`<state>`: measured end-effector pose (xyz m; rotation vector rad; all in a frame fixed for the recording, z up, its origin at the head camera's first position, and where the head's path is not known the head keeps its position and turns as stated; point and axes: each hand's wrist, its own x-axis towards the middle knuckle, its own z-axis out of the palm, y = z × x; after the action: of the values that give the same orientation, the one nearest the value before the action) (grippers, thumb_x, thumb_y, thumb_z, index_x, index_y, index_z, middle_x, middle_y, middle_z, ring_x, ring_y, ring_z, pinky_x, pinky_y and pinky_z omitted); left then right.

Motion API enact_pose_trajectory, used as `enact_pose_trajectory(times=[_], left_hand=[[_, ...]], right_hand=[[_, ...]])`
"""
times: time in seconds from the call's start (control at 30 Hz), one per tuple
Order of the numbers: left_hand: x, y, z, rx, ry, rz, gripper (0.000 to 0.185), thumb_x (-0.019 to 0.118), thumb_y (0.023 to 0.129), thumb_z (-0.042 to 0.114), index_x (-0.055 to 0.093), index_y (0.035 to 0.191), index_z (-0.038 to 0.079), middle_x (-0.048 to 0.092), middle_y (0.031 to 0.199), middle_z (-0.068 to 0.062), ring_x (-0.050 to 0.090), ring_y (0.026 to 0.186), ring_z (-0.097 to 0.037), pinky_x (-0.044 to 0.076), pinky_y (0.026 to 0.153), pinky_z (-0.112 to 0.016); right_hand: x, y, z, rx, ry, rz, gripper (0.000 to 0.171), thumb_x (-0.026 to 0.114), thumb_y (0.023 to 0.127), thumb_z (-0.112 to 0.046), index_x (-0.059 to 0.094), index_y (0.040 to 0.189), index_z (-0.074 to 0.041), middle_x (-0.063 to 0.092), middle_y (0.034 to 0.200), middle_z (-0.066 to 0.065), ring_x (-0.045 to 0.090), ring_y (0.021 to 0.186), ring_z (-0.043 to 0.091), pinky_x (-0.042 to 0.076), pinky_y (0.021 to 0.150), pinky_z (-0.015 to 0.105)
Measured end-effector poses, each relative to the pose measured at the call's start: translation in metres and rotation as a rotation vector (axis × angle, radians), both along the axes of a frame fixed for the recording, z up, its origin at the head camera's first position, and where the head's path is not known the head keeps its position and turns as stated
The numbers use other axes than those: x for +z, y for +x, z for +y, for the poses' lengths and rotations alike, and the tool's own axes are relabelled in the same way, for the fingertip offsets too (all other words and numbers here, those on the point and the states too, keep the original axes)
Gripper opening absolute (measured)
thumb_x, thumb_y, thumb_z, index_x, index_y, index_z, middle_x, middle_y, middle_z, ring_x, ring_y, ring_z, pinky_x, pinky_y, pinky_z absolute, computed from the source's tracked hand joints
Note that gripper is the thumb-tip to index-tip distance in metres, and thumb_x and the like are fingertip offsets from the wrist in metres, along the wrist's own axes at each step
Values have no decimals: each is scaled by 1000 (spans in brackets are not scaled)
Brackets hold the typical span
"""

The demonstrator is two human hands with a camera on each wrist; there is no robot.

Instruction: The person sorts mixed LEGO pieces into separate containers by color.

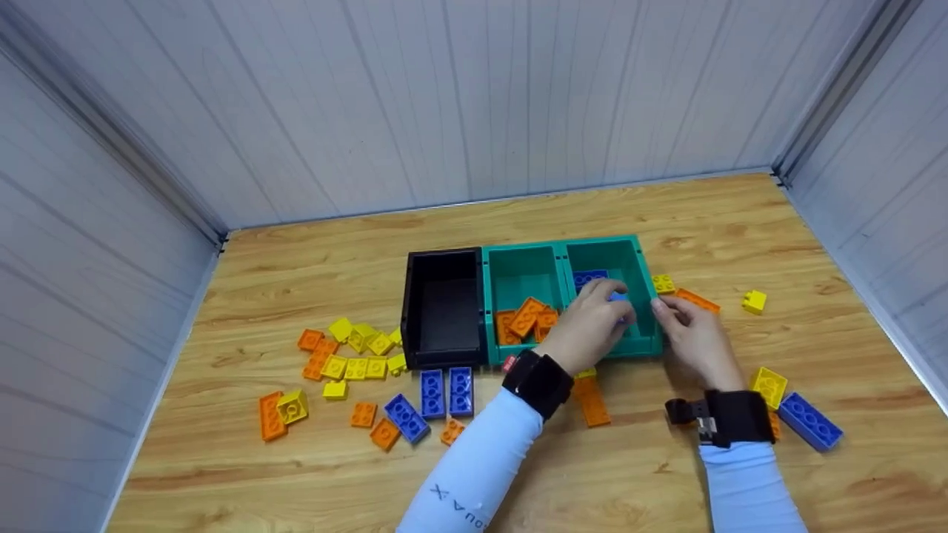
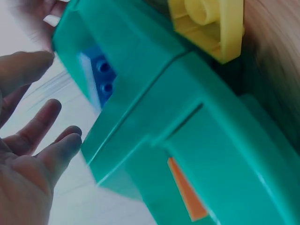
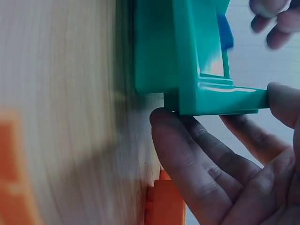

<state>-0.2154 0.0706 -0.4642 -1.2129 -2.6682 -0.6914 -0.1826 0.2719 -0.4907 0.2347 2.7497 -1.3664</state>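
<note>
The left hand [image 1: 589, 326] hangs over the right-hand teal bin [image 1: 646, 277], fingers relaxed in the wrist view; a blue brick [image 1: 619, 297] shows at its fingertips, though whether it is pinched or already let go I cannot tell. The right hand [image 1: 692, 337] grips that bin's near corner, thumb on the rim. Sorting looks partly done: blue bricks in this bin, orange in the middle bin [image 1: 521, 277], the black bin [image 1: 443, 303] bare, many bricks loose on the table [image 1: 296, 481]. The left sleeve [image 1: 474, 474] reads "XVA".
</note>
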Motion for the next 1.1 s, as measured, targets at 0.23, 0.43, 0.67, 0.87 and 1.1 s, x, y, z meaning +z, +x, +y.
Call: enact_pose_trajectory(times=[0.23,0.43,0.67,0.87,1.1], left_hand=[[6,7,-36,24,135,-5,11,68,95,12,74,103,12,58,132,-9,48,126,-22,36,109,-26],[13,10,-85,125,272,83,15,71,92,8,73,106,9,62,122,-9,53,118,-23,42,103,-30],[10,11,-158,391,452,121,22,71,89,2,72,110,3,66,112,-11,59,108,-26,48,96,-37],[-7,12,-204,693,527,-57,29,70,91,4,69,120,2,63,116,-16,60,106,-30,51,90,-41],[-17,13,-226,828,477,-299,34,67,96,17,66,126,0,64,113,-16,62,92,-29,53,79,-41]], right_hand=[[-1,3,3,14,35,-2,75,37,101,-59,47,144,1,52,138,29,50,124,44,39,102,59],[-1,3,2,26,35,-3,75,37,101,-60,46,145,1,51,138,29,49,125,44,39,102,59],[3,2,3,24,26,-17,76,39,100,-61,45,146,-1,52,138,27,49,126,43,40,101,58],[10,10,12,0,24,3,69,41,101,-57,49,145,-4,55,134,27,55,118,41,47,92,53],[25,26,44,-78,211,46,58,44,104,-45,50,143,-2,57,129,31,59,108,46,49,80,52]])
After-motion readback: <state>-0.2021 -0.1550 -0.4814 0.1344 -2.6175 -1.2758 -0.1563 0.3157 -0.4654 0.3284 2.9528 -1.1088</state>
